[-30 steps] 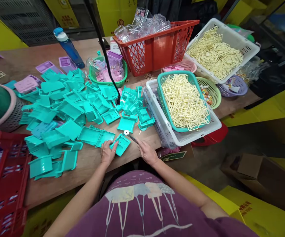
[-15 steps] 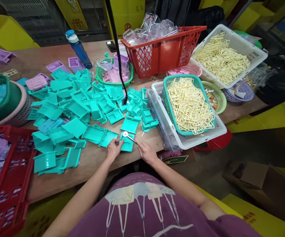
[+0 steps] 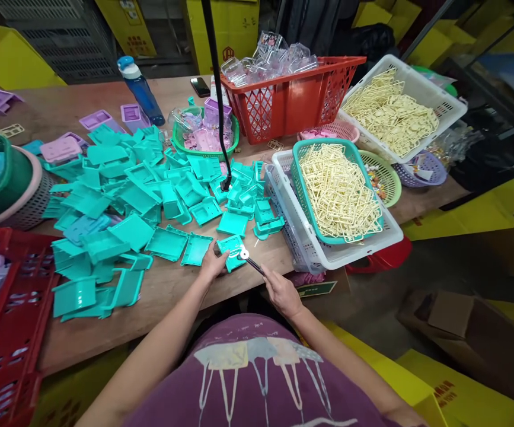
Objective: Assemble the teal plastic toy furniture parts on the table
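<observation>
The left hand (image 3: 213, 262) is partly closed, thumb and fingers at the left edge of a teal tray (image 3: 230, 246) near the table's (image 3: 168, 287) near edge; whether the tray rests on the wood or is slightly raised, I cannot tell. The right hand (image 3: 282, 293) is closed around the dark handle of a tool (image 3: 255, 266), its white disc (image 3: 244, 254) over the tray's right side; whether they touch is unclear. Just left of the held tray lies another open tray (image 3: 197, 249), and a heap of teal parts (image 3: 134, 194) spreads toward the table's left end. To the right, a white crate (image 3: 358, 251) reaches past the near edge, carrying a teal basket (image 3: 305, 204) of cream frames (image 3: 337, 190). Toward the far edge stand a red basket (image 3: 294, 104) and a blue bottle (image 3: 144, 95).
</observation>
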A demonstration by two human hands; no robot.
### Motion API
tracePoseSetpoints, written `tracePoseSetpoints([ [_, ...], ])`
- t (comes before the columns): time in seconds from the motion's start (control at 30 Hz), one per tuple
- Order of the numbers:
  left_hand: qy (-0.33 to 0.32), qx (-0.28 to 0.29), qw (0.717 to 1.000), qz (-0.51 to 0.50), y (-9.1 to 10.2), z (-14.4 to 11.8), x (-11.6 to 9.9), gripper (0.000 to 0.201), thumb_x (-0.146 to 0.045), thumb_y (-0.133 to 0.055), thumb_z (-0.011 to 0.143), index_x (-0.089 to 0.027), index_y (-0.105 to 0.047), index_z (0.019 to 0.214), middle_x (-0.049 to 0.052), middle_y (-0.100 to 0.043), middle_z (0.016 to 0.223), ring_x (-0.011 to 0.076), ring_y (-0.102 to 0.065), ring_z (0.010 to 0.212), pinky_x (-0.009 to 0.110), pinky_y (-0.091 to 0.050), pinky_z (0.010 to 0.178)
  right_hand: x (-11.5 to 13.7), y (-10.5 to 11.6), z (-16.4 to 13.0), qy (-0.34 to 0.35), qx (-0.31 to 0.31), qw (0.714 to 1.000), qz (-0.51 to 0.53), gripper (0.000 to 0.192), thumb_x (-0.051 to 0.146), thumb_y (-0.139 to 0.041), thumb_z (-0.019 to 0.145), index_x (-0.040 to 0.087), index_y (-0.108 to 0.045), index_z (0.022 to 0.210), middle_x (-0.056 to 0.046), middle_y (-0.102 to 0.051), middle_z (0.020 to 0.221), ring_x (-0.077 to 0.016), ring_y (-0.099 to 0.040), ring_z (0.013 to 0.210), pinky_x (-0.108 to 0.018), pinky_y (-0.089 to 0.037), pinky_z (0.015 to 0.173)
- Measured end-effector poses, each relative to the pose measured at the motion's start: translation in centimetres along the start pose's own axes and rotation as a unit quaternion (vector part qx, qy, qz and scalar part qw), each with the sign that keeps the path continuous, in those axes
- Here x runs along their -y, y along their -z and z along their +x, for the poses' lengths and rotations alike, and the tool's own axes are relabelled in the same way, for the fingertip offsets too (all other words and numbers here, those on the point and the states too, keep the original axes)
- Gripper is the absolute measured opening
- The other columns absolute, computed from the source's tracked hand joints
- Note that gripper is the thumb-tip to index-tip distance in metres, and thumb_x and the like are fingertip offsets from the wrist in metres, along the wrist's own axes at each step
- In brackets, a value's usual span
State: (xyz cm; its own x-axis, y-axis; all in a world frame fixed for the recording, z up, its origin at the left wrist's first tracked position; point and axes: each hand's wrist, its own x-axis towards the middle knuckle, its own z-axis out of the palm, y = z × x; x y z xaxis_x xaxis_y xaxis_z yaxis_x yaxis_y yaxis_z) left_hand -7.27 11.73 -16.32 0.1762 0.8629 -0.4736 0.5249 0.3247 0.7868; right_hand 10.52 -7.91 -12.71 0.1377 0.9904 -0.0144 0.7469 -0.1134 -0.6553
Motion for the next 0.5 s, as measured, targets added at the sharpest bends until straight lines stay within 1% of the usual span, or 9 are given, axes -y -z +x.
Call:
tracePoseSetpoints([
  [0.07, 0.014, 0.005, 1.000, -0.014, -0.1, 0.0, -0.1, 0.074, -0.037, -0.076, 0.079, -0.022, -0.044, 0.144, 0.012, -0.071, 0.113, 0.0246, -0.073, 0.085, 0.035, -0.061, 0.067, 0.6, -0.3, -0.1, 0.012, -0.007, 1.000, -0.005, 0.052, 0.027, -0.035, 0.104, 0.023, -0.036, 0.155, -0.014, -0.069, 0.112, -0.0269, -0.067, 0.102, -0.038, -0.056, 0.091],
  [0.13, 0.029, 0.009, 0.999, -0.030, -0.2, 0.1, -0.1, 0.076, -0.037, -0.077, 0.079, -0.022, -0.042, 0.144, 0.013, -0.071, 0.114, 0.0253, -0.073, 0.086, 0.037, -0.062, 0.067, 1.0, -0.5, -0.2, 0.033, 0.014, 0.999, -0.024, 0.051, 0.026, -0.035, 0.104, 0.023, -0.039, 0.154, -0.013, -0.069, 0.104, -0.0258, -0.067, 0.095, -0.035, -0.057, 0.085],
  [0.2, 0.039, 0.012, 0.998, -0.051, -0.3, 0.3, -0.1, 0.077, -0.036, -0.078, 0.077, -0.022, -0.042, 0.144, 0.014, -0.069, 0.118, 0.0258, -0.073, 0.089, 0.037, -0.062, 0.068, 1.0, -0.4, -0.6, 0.046, 0.041, 0.997, -0.048, 0.049, 0.026, -0.036, 0.103, 0.023, -0.043, 0.152, -0.012, -0.069, 0.096, -0.0248, -0.067, 0.088, -0.033, -0.057, 0.078],
  [0.23, 0.043, 0.013, 0.997, -0.063, -0.3, 0.3, -0.1, 0.077, -0.036, -0.079, 0.076, -0.022, -0.042, 0.143, 0.015, -0.067, 0.122, 0.0259, -0.072, 0.090, 0.037, -0.063, 0.067, 0.7, -0.3, -0.9, 0.045, 0.039, 0.997, -0.053, 0.049, 0.026, -0.036, 0.103, 0.024, -0.044, 0.151, -0.011, -0.068, 0.096, -0.0245, -0.066, 0.088, -0.032, -0.057, 0.078],
  [0.27, 0.045, 0.014, 0.996, -0.077, -0.2, 0.3, -0.1, 0.077, -0.035, -0.079, 0.076, -0.023, -0.042, 0.142, 0.016, -0.065, 0.126, 0.0260, -0.072, 0.091, 0.037, -0.063, 0.066, 0.2, -0.3, -1.2, 0.038, 0.023, 0.998, -0.051, 0.049, 0.026, -0.037, 0.103, 0.024, -0.043, 0.152, -0.011, -0.068, 0.098, -0.0245, -0.066, 0.090, -0.033, -0.057, 0.081],
  [0.33, 0.045, 0.020, 0.993, -0.109, 0.0, 0.0, 0.2, 0.074, -0.035, -0.076, 0.077, -0.023, -0.040, 0.141, 0.018, -0.060, 0.132, 0.0260, -0.071, 0.092, 0.038, -0.064, 0.064, -1.3, -0.3, -1.7, 0.012, -0.039, 0.998, -0.048, 0.050, 0.027, -0.036, 0.104, 0.023, -0.040, 0.153, -0.013, -0.067, 0.104, -0.0250, -0.065, 0.096, -0.036, -0.056, 0.088],
  [0.4, 0.034, 0.028, 0.988, -0.145, 0.3, -0.8, 0.8, 0.067, -0.037, -0.070, 0.081, -0.024, -0.039, 0.139, 0.017, -0.058, 0.134, 0.0253, -0.071, 0.096, 0.039, -0.065, 0.065, -3.2, -0.6, -1.7, -0.027, -0.092, 0.994, -0.059, 0.049, 0.027, -0.034, 0.104, 0.021, -0.041, 0.153, -0.014, -0.067, 0.105, -0.0261, -0.065, 0.098, -0.039, -0.055, 0.090],
  [0.43, 0.024, 0.034, 0.986, -0.162, 0.5, -1.4, 1.2, 0.063, -0.038, -0.067, 0.083, -0.024, -0.039, 0.138, 0.015, -0.058, 0.134, 0.0247, -0.070, 0.100, 0.040, -0.065, 0.068, -4.1, -0.9, -1.6, -0.048, -0.102, 0.991, -0.069, 0.049, 0.027, -0.033, 0.104, 0.020, -0.043, 0.151, -0.014, -0.067, 0.104, -0.0268, -0.065, 0.098, -0.040, -0.056, 0.089],
  [0.5, 0.002, 0.045, 0.981, -0.188, 0.8, -2.5, 2.3, 0.056, -0.040, -0.064, 0.084, -0.025, -0.041, 0.133, 0.012, -0.058, 0.133, 0.0235, -0.068, 0.106, 0.040, -0.065, 0.075, -5.3, -1.7, -0.7, -0.082, -0.092, 0.989, -0.083, 0.046, 0.028, -0.036, 0.102, 0.018, -0.051, 0.145, -0.015, -0.066, 0.102, -0.0287, -0.064, 0.099, -0.045, -0.056, 0.090],
])
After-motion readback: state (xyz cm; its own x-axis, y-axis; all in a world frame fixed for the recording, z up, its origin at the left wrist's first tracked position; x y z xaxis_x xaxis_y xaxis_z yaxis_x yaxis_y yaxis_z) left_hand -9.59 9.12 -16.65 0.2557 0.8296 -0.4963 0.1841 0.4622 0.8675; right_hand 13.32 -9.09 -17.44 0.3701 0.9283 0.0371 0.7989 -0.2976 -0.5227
